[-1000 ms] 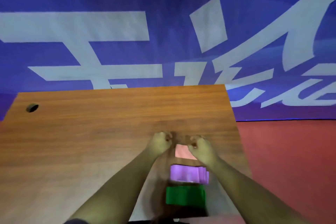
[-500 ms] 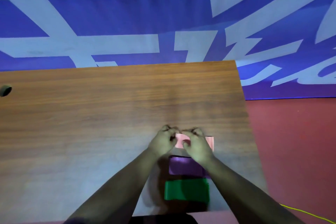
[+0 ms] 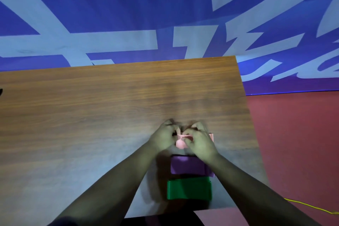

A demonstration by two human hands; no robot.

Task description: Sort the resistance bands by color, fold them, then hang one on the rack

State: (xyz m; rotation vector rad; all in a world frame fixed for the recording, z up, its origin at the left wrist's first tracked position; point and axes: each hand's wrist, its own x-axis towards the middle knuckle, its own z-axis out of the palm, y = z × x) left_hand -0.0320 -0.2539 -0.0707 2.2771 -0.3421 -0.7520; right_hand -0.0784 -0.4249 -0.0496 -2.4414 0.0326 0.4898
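Three folded resistance bands lie in a row near the right front of the wooden table (image 3: pixel 91 112). Closest to me is the green band (image 3: pixel 189 189). Beyond it lies the purple band (image 3: pixel 187 166). Farthest is the pink band (image 3: pixel 180 144), mostly covered by my hands. My left hand (image 3: pixel 164 135) and my right hand (image 3: pixel 199 140) are both pinched on the pink band, side by side, with a twisted bit of it between their fingertips. No rack is in view.
A blue banner with large white characters (image 3: pixel 165 14) hangs behind the table. Red floor (image 3: pixel 293 143) lies to the right, with a thin yellow cord (image 3: pixel 311 207) on it. A dark cable hole (image 3: pixel 1 91) sits at the table's left edge.
My hands have drawn closer together over the pink band and now bunch it between the fingertips. The view has shifted, so the table sits further left in frame. Green and purple bands stay put.
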